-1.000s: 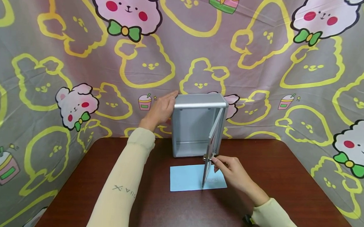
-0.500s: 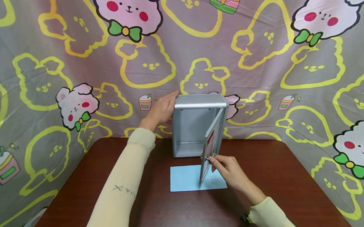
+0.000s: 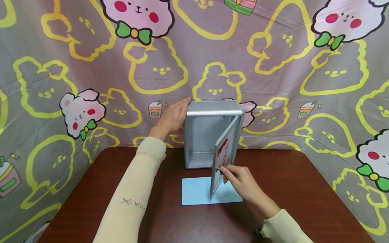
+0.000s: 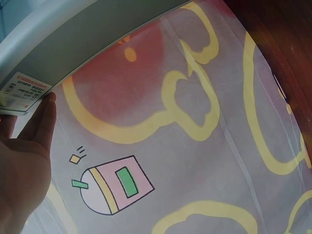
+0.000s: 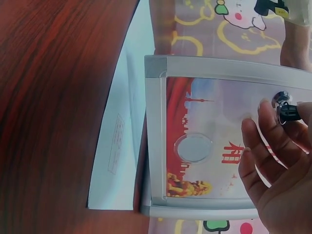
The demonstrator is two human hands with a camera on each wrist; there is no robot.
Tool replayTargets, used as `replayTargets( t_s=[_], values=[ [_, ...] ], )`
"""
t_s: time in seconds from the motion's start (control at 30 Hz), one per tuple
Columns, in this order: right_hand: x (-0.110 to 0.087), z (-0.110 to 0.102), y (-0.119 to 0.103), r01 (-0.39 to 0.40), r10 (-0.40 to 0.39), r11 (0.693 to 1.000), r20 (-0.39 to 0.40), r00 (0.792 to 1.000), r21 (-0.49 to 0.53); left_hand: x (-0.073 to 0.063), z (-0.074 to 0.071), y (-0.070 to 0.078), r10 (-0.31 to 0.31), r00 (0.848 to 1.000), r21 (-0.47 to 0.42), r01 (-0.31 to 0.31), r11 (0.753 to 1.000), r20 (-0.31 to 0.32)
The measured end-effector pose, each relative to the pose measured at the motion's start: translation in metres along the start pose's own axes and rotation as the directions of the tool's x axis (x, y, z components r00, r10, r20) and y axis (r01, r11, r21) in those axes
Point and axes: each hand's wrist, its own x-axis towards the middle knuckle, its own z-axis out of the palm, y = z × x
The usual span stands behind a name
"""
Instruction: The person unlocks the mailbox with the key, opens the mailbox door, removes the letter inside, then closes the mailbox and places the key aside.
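A silver metal box point(image 3: 214, 106) with rounded corners stands upright at the back of the table, its hinged door point(image 3: 221, 151) swung partway out. My left hand point(image 3: 172, 119) rests along the box's upper left side and top edge, fingers extended. In the left wrist view, the fingertips touch the box near a printed label point(image 4: 24, 92). My right hand point(image 3: 244, 180) pinches a black-headed key point(image 5: 290, 113) at the round lock point(image 5: 282, 98) on the door's front. Behind the clear panel is a red-and-white printed sheet point(image 5: 219, 112). What shows of the box's inside is bare grey.
A light blue envelope-like sheet point(image 3: 195, 191) lies flat in front of the box, partly beneath the door's lower corner. The dark reddish wooden table point(image 3: 171, 224) ends at a patterned cloth backdrop point(image 3: 272, 113) close behind the box.
The door has swung left toward the box, and more of its printed front shows. My right hand has moved left with it. My left hand stays on the box.
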Motion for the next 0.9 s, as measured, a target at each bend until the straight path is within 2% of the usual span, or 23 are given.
replayTargets(
  t_s=[0.47,0.9],
  values=[
    [0.004,0.006,-0.004,-0.013,0.013,1.000,-0.003,1.000,-0.007,-0.001,-0.002,0.002,-0.006,1.000,0.000,0.006,1.000,-0.001],
    [0.011,0.014,-0.007,-0.056,0.056,0.998,-0.021,0.998,-0.012,-0.001,-0.001,0.001,-0.011,1.000,-0.001,0.011,1.000,0.003]
  ],
)
